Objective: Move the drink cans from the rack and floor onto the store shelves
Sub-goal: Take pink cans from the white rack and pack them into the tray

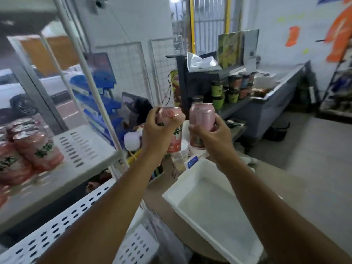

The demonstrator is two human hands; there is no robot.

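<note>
The left hand [158,130] grips a pink can [175,139], fingers half hiding its label; the right hand [215,134] holds a second can [202,117] just beside. Left of both, blurred cans [32,151] on a shelf [85,147] run off-frame.

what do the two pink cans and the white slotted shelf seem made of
left pink can and right pink can: likely thin metal, glossy printed skin; light glints on the tops. white shelf: looks like painted sheet metal or plastic, matte, with punched slots.

Bright, even daylight from the barred window [209,21] at the back; soft shadows only. Smeared by motion blur on the stacked cans [28,149] at left. Bent by wide-angle distortion toward the edges.
</note>
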